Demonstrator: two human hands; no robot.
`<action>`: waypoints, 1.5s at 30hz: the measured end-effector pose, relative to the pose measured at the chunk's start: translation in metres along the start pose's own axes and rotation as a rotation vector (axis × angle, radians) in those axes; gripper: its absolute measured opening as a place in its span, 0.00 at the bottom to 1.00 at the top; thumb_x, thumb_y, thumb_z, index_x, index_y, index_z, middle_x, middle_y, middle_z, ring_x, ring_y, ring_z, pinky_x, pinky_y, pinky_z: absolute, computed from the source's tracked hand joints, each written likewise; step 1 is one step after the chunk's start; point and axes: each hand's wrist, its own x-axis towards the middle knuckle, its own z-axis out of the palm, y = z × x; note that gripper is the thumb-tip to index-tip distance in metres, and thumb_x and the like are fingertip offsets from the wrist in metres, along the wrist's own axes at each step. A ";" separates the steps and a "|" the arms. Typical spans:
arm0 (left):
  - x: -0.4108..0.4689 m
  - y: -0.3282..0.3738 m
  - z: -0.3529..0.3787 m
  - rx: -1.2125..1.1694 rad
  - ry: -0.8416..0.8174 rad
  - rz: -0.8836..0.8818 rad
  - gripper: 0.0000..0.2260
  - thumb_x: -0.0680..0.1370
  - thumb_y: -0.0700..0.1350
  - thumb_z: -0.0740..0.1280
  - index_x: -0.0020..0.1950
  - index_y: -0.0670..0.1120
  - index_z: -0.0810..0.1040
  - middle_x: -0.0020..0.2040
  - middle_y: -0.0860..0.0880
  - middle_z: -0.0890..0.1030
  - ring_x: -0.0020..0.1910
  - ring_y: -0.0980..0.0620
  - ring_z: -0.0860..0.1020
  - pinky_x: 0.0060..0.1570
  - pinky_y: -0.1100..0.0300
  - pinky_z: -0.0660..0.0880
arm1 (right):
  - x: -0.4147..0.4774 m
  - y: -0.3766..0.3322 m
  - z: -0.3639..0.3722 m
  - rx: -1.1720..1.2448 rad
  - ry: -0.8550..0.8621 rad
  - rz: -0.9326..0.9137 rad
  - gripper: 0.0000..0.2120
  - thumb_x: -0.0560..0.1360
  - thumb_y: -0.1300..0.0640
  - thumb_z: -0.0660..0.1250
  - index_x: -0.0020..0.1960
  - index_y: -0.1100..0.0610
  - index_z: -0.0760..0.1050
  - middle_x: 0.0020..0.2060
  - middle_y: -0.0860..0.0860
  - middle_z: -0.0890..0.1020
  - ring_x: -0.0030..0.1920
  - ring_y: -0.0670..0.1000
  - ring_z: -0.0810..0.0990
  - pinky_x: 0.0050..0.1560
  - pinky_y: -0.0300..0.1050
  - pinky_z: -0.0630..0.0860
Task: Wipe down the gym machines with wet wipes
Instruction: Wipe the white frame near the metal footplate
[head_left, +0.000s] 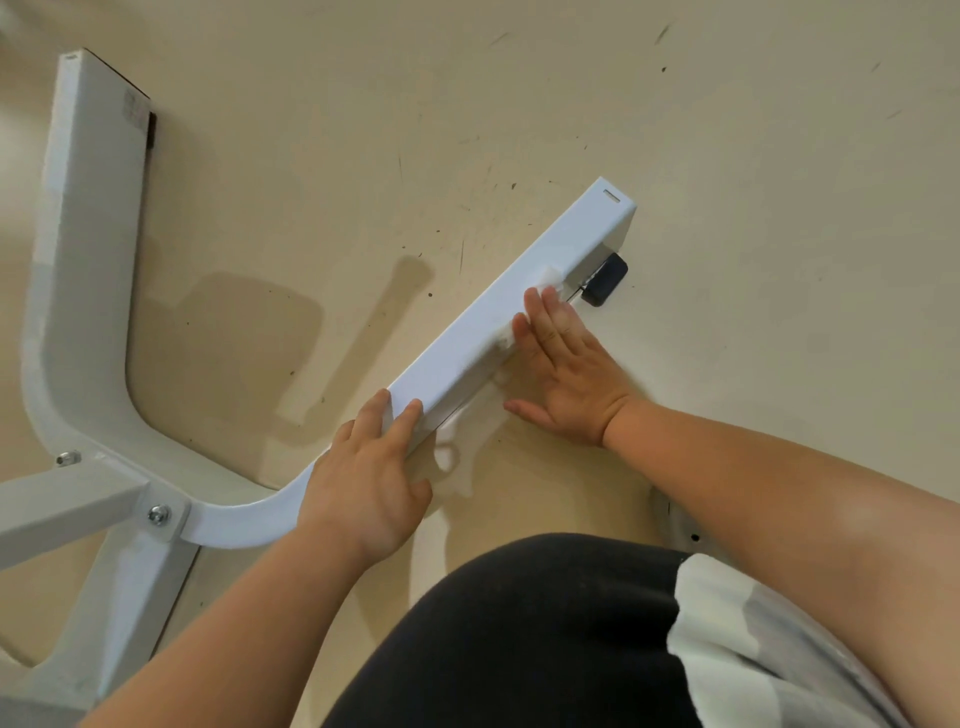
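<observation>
The white U-shaped base frame (498, 306) of a gym machine lies on the beige floor. Its right leg runs diagonally up to the right and ends near a black rubber foot (605, 279). My right hand (563, 374) lies flat with straight fingers against the near side of this leg, pressing a white wet wipe (551, 276) that peeks out past my fingertips. My left hand (371, 480) rests on the top of the same leg lower down, near the bend, fingers laid over its edge.
The frame's left leg (85, 218) runs up the left side. Bolted joints (158, 514) connect further white bars at lower left. The scuffed beige floor (727, 182) surrounds the frame. My black-clad knee (519, 639) fills the bottom centre.
</observation>
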 end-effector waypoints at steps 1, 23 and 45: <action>-0.001 -0.002 0.000 -0.012 0.003 -0.001 0.34 0.79 0.54 0.63 0.82 0.56 0.52 0.82 0.50 0.47 0.77 0.45 0.59 0.72 0.54 0.63 | 0.000 -0.004 -0.002 0.000 -0.022 -0.006 0.51 0.79 0.34 0.62 0.82 0.58 0.32 0.82 0.57 0.39 0.82 0.62 0.41 0.81 0.61 0.48; -0.043 -0.065 0.059 -0.107 0.111 -0.180 0.40 0.75 0.59 0.65 0.81 0.61 0.45 0.82 0.49 0.47 0.76 0.44 0.53 0.70 0.47 0.64 | 0.127 -0.077 -0.124 -0.784 -1.237 -0.755 0.54 0.78 0.39 0.65 0.80 0.57 0.26 0.77 0.58 0.24 0.80 0.58 0.30 0.82 0.55 0.43; -0.080 -0.094 0.088 -0.372 0.122 -0.221 0.37 0.79 0.60 0.62 0.83 0.53 0.49 0.83 0.46 0.43 0.82 0.47 0.46 0.78 0.46 0.56 | 0.042 -0.274 -0.008 0.345 -0.521 0.560 0.47 0.81 0.31 0.49 0.80 0.60 0.29 0.77 0.53 0.23 0.75 0.49 0.20 0.77 0.47 0.27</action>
